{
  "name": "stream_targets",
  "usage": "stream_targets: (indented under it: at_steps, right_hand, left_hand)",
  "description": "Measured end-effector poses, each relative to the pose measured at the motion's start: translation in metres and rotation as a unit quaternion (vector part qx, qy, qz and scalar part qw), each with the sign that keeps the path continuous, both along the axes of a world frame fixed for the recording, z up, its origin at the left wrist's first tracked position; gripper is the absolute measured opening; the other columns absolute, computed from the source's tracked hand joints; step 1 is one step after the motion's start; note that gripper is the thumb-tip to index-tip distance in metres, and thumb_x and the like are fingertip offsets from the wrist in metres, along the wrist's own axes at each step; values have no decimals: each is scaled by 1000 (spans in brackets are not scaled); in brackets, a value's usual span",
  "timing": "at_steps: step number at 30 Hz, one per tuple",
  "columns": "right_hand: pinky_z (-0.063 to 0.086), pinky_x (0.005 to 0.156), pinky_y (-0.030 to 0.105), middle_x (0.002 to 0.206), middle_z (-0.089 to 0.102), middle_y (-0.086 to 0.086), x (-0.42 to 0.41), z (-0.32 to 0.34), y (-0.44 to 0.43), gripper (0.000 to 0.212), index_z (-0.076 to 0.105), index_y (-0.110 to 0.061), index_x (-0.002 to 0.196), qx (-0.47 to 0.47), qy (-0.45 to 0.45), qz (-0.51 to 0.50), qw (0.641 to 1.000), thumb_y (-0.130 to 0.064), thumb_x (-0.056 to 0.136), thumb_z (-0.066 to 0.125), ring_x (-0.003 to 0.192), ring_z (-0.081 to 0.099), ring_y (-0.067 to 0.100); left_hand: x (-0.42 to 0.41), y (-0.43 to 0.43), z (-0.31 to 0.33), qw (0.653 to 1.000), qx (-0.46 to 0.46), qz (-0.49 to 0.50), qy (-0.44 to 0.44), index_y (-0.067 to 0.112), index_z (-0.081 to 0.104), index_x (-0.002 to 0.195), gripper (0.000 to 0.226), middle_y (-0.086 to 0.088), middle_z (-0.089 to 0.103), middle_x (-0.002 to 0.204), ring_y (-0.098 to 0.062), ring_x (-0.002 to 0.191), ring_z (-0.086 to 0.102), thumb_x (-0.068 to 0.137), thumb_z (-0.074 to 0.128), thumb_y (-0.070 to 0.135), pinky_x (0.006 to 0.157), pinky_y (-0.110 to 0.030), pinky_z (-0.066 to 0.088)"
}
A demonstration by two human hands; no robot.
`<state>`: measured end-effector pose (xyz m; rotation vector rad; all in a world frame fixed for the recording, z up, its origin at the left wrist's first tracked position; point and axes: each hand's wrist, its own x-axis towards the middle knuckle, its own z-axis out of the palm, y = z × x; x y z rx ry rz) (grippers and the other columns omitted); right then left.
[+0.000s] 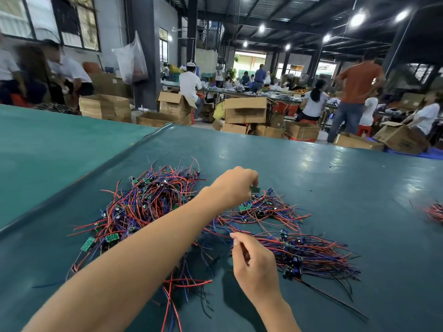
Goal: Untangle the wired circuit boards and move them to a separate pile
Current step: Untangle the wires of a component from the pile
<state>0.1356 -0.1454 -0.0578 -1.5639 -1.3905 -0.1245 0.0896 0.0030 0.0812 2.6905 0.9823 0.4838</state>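
Two hands, four heaps of wired boards. Nearest, right of the big tangle (148,204): right hand (256,267) pinching wires (254,234) beside the combed heap (316,255). Further back, left hand (236,185) pinching one green board (256,189) over the small heap (263,209), with the forearm hiding part of the tangle's right side. Far right of the tangle: fourth heap (436,212) on the green table (335,168). Behind: cardboard boxes (245,109).

Left hand (236,185) extended forward, right hand (256,264) nearer, both pinching.
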Motion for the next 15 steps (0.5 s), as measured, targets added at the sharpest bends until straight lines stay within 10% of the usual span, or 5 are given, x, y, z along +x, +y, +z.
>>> stream_targets:
  at_steps: [7, 15]
  right_hand:
    - [39, 71, 1, 98, 75, -12, -3, 1, -1, 22, 74, -19, 108, -32, -31, 7, 999, -23, 93, 57, 83, 66, 2]
    - [52, 58, 28, 88, 73, -3, -3, 1, -2, 24, 74, -15, 99, -25, -88, 31, 995, -22, 90, 53, 73, 68, 16]
  left_hand:
    - [48, 4, -35, 999, -18, -24, 39, 13, 57, 137, 45, -20, 64, 128, -40, 119, 59, 93, 52, 2, 97, -47, 51]
    - [-21, -3, -81, 996, 3, 4, 90, 11, 39, 150, 56, -15, 51, 146, -36, 133, 48, 94, 50, 15, 108, -47, 43]
